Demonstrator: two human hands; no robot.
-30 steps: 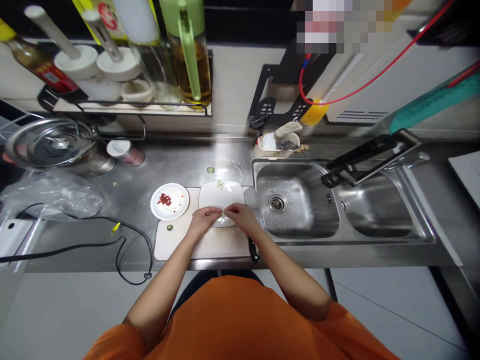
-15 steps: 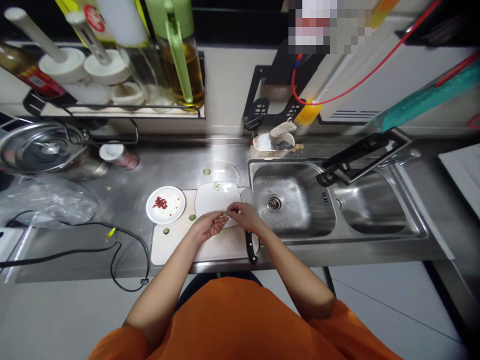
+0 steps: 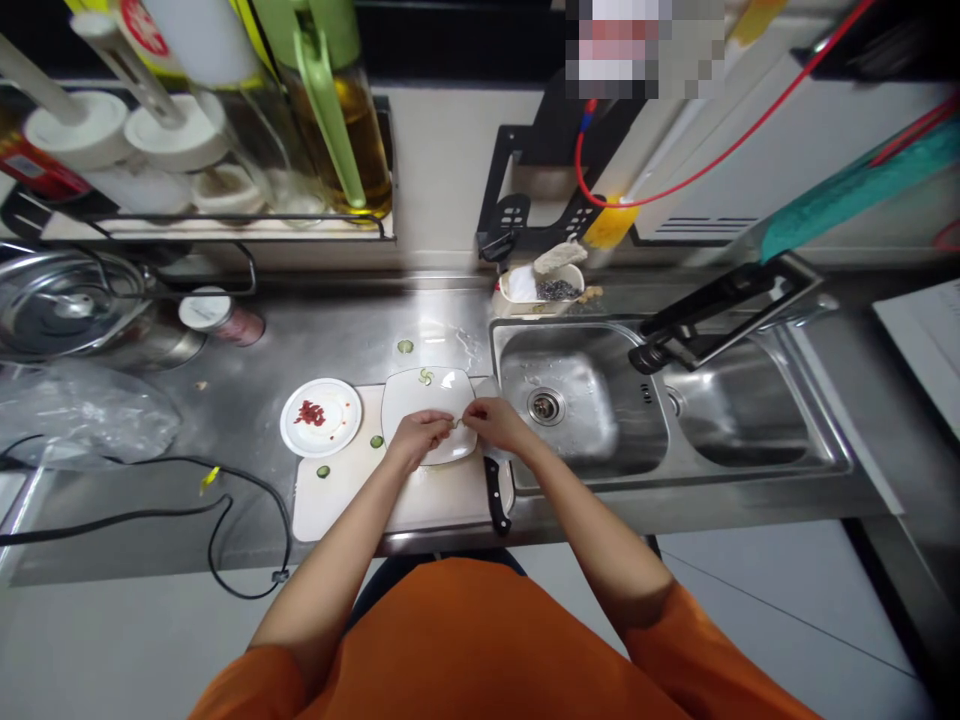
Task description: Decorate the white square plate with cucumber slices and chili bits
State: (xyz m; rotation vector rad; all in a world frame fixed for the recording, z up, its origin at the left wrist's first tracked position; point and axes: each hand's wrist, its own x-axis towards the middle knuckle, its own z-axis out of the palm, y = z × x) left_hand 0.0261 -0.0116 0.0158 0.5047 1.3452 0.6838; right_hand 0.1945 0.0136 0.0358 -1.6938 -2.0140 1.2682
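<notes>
Above the white square plate (image 3: 405,395), my left hand (image 3: 421,437) and my right hand (image 3: 492,421) meet with fingertips pinched. Between them is a small cucumber slice (image 3: 457,423), partly hidden by the fingers. Thin curled green cucumber pieces (image 3: 426,377) lie near the plate's far edge. The plate rests partly on a white cutting board (image 3: 349,510). Two cucumber ends or slices lie left of the plate, one of them a dark-rimmed cucumber piece (image 3: 323,471). A knife (image 3: 496,497) with a black handle lies at the board's right edge.
At left stands a round white plate (image 3: 345,432) with chopped red bits. A lone cucumber slice (image 3: 405,346) lies on the steel counter. The double sink (image 3: 585,400) is at right. A black cable (image 3: 255,475), plastic bag (image 3: 82,415) and spice jar (image 3: 225,316) occupy the left.
The cucumber slice now shows stretched between my fingertips, and my hands have drawn slightly apart. The whole scene shifts a little left as the view turns.
</notes>
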